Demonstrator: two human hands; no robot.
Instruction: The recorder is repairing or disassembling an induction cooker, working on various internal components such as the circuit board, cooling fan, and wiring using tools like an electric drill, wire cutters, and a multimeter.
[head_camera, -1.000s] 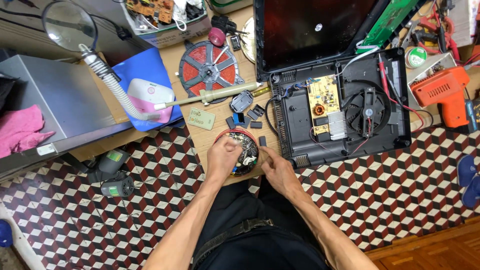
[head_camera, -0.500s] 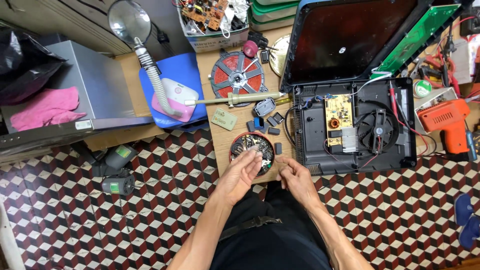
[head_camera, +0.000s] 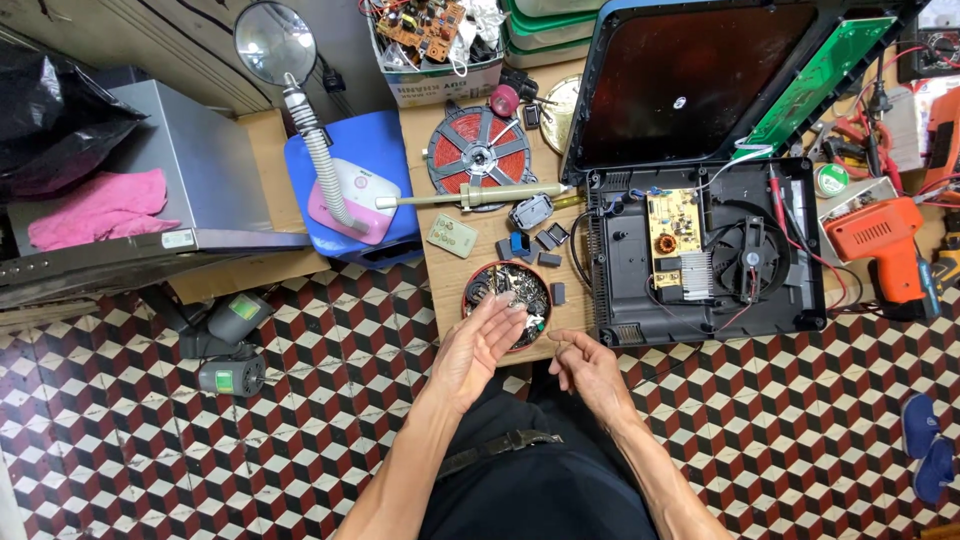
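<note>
My left hand (head_camera: 482, 345) is palm up with the fingers spread, just below a round red-rimmed dish (head_camera: 508, 289) full of small screws and metal parts. Its fingertips reach over the dish's lower rim. My right hand (head_camera: 588, 368) hovers at the table's front edge with thumb and forefinger pinched together; whether a small part sits between them I cannot tell. To the right lies an opened black induction cooker base (head_camera: 700, 250) with a yellow circuit board (head_camera: 674, 222) and a fan (head_camera: 745, 258). Its lid (head_camera: 700, 80) stands tilted up behind.
A copper coil disc (head_camera: 480, 150), a long soldering tool (head_camera: 470, 197), small black parts (head_camera: 545, 240) and a green board piece (head_camera: 452, 236) lie on the wooden table. An orange gun-shaped tool (head_camera: 880, 245) sits right. A magnifier lamp (head_camera: 275, 45) and blue stool (head_camera: 350, 180) stand left.
Both hands have drawn back from the dish toward my body. The left has turned palm up and opened. The view has shifted slightly.
</note>
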